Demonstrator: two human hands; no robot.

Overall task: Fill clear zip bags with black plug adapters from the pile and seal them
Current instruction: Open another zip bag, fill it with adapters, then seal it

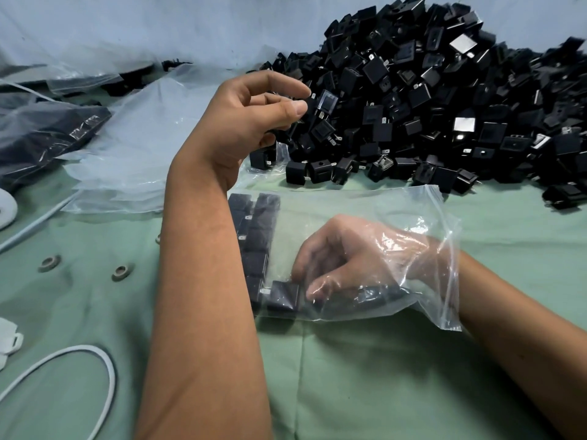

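right grip [346,262] sits inside the clear zip bag [365,217], fingers curled down onto a black plug adapter [284,295] at the bag's near edge, pinching it against the row already packed there. just beyond those fingertips, more adapters stand in a tidy column [254,236] along the bag's closed end. the bag's open mouth wraps the right wrist, behind the grip. left grip [254,112] hovers farther out and above, thumb and forefinger loosely curled at the edge of the big pile of adapters [428,106]; whether it pinches an adapter or only touches one, i cannot tell. beside the left grip, away from the pile, lies a stack of empty bags [136,147], and past that a filled bag [44,134]. everything rests on a green worktop [365,376], with a white cable [104,373] looped well behind the left forearm.
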